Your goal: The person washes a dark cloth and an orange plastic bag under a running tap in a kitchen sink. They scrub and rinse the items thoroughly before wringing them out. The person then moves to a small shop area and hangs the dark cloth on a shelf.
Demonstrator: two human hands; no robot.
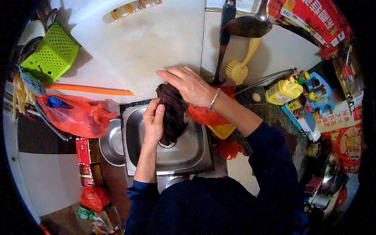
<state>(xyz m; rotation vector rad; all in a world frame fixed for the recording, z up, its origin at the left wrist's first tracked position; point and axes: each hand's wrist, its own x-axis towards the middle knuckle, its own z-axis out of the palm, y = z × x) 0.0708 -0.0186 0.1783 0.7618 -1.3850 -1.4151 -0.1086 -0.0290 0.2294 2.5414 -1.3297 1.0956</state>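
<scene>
A crumpled dark brown cloth hangs over the metal sink. My left hand is closed round its left side, thumb on top. Above the cloth's upper end, my right hand reaches in with its fingers stretched out to the left. The right palm is hidden, so I cannot tell how firmly it touches the cloth. A bracelet circles my right wrist. The cloth covers part of the basin and the drain.
A red plastic bag and a metal bowl are left of the sink. A lime-green perforated holder stands far left. A ladle and a yellow brush hang ahead right. A yellow bottle stands right.
</scene>
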